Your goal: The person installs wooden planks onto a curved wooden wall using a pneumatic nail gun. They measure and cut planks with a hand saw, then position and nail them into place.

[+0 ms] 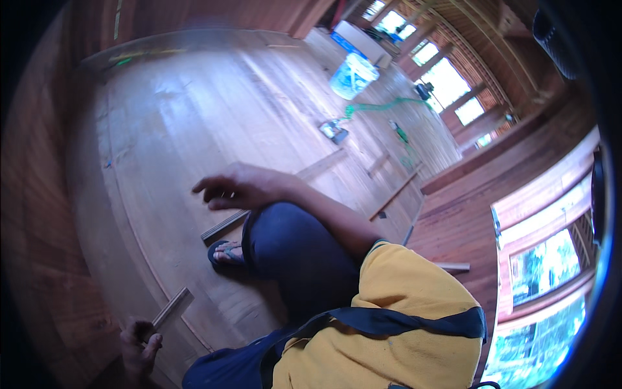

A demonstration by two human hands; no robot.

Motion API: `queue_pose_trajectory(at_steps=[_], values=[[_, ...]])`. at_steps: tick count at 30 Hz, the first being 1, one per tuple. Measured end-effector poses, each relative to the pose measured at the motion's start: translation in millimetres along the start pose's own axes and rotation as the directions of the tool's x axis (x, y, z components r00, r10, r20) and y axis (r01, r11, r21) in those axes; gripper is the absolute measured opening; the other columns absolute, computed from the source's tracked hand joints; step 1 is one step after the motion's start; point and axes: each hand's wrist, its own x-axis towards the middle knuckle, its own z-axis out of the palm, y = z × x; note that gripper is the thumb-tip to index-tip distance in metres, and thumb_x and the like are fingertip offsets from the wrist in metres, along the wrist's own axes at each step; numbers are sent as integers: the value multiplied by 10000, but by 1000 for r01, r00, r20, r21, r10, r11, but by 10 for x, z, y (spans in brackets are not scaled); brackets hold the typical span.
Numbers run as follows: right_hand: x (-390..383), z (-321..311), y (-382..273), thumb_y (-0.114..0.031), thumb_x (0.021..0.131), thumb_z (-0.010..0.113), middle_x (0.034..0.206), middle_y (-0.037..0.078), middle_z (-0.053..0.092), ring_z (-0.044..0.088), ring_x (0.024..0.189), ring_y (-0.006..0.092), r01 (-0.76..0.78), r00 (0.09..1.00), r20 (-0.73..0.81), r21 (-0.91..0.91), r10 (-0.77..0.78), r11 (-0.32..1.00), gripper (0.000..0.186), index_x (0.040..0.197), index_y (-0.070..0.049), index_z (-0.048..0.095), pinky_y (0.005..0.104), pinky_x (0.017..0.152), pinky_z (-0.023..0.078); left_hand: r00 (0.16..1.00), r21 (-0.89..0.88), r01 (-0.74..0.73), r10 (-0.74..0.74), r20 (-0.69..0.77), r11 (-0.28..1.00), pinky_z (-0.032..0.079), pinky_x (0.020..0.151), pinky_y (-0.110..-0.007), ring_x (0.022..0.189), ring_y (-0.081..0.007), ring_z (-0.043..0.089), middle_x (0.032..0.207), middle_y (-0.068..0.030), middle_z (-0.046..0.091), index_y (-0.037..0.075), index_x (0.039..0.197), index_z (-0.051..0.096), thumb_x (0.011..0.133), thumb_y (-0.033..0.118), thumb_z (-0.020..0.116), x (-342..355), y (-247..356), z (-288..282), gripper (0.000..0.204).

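My left hand (138,347) grips one end of a narrow, pale, flat strip (173,307), perhaps wood, out to my left over the brown plank floor (188,123). My right hand (241,185) looks empty, fingers loosely curled, by my navy-trousered knee (295,236). I judge this a handling step; the next move calls for keeping that strip steady while placing it

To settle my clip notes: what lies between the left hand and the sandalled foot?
In the head view: the short strip held in the left hand, then bare floorboards up to the sandalled foot.
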Motion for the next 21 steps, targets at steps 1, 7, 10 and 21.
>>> queue_pose_trajectory(at_steps=[1,7,10,21], values=[[-153,-147,92,-203,947,675,1012,159,739,721,870,273,-47,987,-155,-112,29,993,349,1247,-32,623,384,813,568,1000,-69,17,-15,23,997,519,631,-313,696,-158,636,751,-64,625,9,916,614,797,-19,671,7,7,124,135],[-758,-159,1565,-182,929,670,1005,178,740,726,936,269,-323,662,-696,69,277,944,263,1149,-43,704,385,843,563,962,21,44,-48,267,999,483,670,-289,762,-171,597,868,-81,623,26,943,664,923,31,602,-351,-2,505,65],[-1323,-348,2955,-227,915,703,991,141,756,718,883,205,-507,553,-742,60,378,860,278,1111,-33,741,345,830,552,983,-135,124,-103,155,983,449,678,-291,746,-144,556,841,-47,601,25,982,682,975,64,576,-418,-79,760,113],[-2915,-2213,6242,-164,904,551,1110,202,702,666,1054,391,-952,203,-798,-25,567,306,298,1144,-132,726,482,921,527,751,-149,453,-467,-467,879,384,550,-263,646,-94,475,807,1,537,73,1019,643,985,172,562,41,5,1516,131]])
